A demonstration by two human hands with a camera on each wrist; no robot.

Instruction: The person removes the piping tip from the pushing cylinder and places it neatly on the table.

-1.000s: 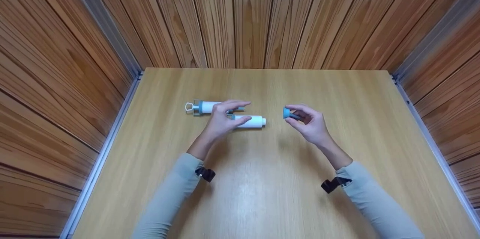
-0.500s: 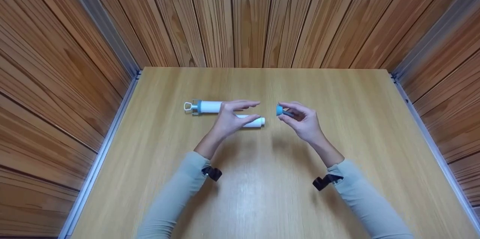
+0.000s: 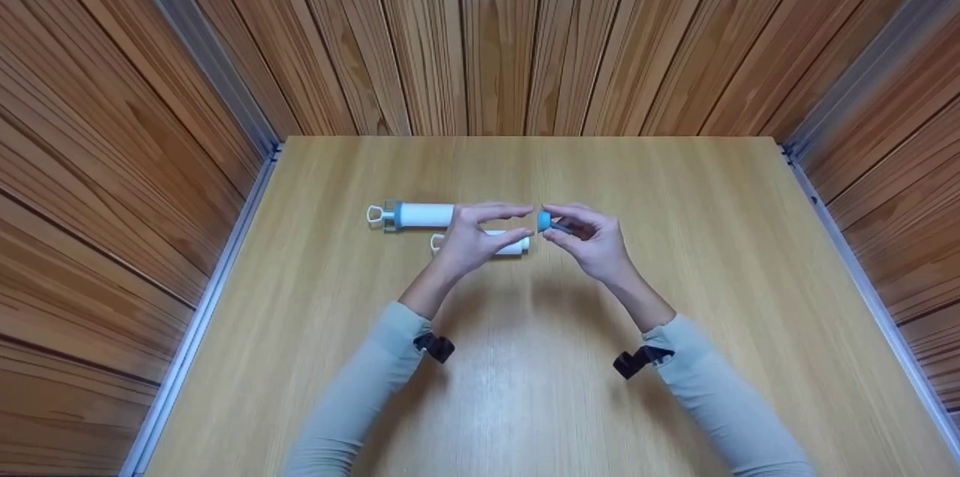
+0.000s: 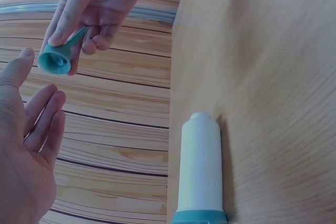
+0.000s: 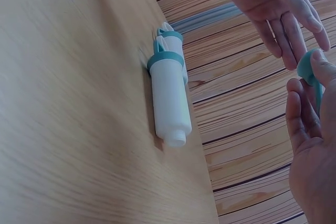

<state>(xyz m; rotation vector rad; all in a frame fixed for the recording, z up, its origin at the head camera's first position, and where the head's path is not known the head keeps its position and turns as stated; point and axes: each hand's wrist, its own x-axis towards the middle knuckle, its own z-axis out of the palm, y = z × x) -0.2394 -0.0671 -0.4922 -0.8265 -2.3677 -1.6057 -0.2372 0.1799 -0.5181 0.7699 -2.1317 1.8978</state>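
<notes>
My right hand (image 3: 600,246) pinches a small teal cup-shaped piece with a thin stem (image 3: 544,220) between thumb and fingers, raised over the table. The left wrist view looks into the round hollow mouth of this teal piece (image 4: 54,61). Facing it, my left hand (image 3: 471,238) is held with thumb and straight fingers spread apart, nothing between them, fingertips close to the teal rim. Beneath the left hand lies a white syringe-like cylinder (image 3: 514,246), partly hidden. A second such cylinder (image 3: 426,214), with a teal collar and white loop handle, lies behind it.
Both cylinders rest on a light wooden table (image 3: 480,387), nozzle ends toward the right. Wood-plank walls (image 3: 502,34) enclose the table at the back and sides, with metal rails (image 3: 195,304) along its edges. A dark camera mount sits on each wrist.
My right hand has moved left with the teal piece, and my left hand has moved right, so the two are now close together. The cylinders stay where they were.
</notes>
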